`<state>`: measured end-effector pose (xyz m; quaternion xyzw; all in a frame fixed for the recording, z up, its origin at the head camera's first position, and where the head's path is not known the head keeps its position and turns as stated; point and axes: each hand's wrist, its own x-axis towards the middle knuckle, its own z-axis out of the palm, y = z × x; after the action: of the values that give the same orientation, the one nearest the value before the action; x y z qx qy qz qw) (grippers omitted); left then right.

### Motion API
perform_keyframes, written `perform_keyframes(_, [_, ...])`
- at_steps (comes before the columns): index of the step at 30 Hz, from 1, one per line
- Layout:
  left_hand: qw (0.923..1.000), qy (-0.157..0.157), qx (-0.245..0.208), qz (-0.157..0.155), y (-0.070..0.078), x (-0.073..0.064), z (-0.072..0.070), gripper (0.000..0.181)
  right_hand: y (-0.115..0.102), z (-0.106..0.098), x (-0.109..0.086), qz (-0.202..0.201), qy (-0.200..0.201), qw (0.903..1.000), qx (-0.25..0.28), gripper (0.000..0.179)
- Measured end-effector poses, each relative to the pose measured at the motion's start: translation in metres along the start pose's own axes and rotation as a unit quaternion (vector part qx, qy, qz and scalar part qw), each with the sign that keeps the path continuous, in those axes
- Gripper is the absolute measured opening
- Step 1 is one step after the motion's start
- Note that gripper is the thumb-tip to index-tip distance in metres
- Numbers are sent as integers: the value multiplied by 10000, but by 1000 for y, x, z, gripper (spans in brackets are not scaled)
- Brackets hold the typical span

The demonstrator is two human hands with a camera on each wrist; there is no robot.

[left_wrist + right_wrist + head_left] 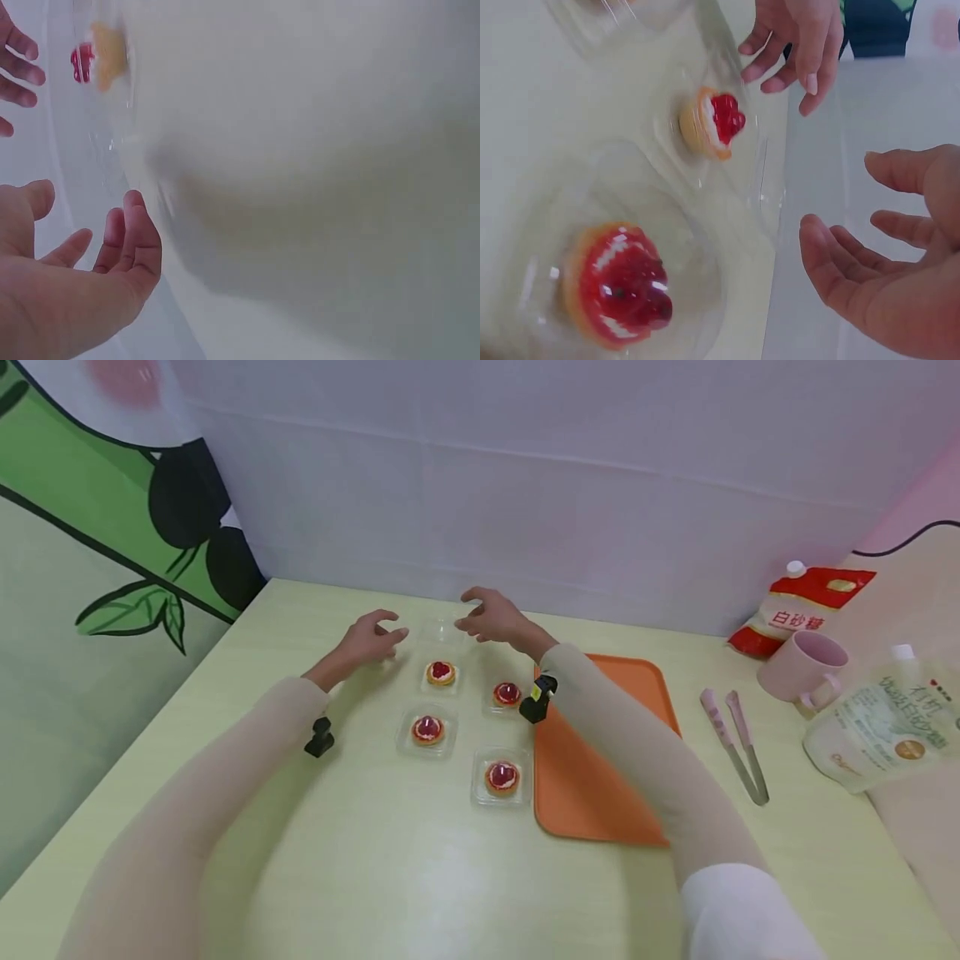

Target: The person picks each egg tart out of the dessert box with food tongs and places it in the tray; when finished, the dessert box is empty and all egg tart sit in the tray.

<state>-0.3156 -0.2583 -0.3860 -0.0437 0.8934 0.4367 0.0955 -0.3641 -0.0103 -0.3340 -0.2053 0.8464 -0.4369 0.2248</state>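
Four-sided clear plastic boxes hold small fruit tarts with red topping. At the back one, a tart (pixel 440 673) sits in its base and the clear lid (pixel 441 631) lies folded back behind it. To the left of that lid hovers my left hand (pixel 370 637), fingers loosely bent, with nothing in them. My right hand (pixel 497 617) is just right of the lid, its fingers parted and holding nothing. In the right wrist view, a domed clear lid covers the nearer tart (pixel 622 289); the tart (pixel 712 124) beyond it lies between both hands.
Two more boxed tarts stand nearer me, one left (pixel 427 730) and one right (pixel 502 777). An orange tray (pixel 600 793) lies under my right forearm. Farther right are tongs (pixel 738 747), a pink mug (pixel 802 667), a red-and-white bag (pixel 795 610) and a white spouted pouch (pixel 881 727).
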Motion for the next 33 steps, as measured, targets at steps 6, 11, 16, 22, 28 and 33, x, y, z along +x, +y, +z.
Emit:
perform_keyframes(6, [9978, -243, -546, 295, -12, -26, 7, 55, -5, 8, -28, -365, 88, 9986, -381, 56])
perform_keyframes(11, [9941, -421, -913, 414, -21, -46, 11, 52, -8, 20, -48, -498, -21, 9969, -615, 54])
perform_keyframes(16, [9893, -913, -972, 599, -23, -67, 13, 54, -7, 33, -63, -644, -237, 9942, -831, 53])
perform_keyframes(22, [9833, -1294, -997, 796, -28, -81, 16, 56, -3, 46, -74, -958, -648, 9873, -1085, 55])
perform_keyframes(28, [9773, -1661, -691, 1117, -34, -86, 14, 61, -2, 60, -80, -1035, -971, 9773, -1573, 59])
perform_keyframes(33, [9728, -1882, -722, 1139, -38, -88, 16, 71, -1, 70, -80, -1211, -1111, 9662, -1988, 61])
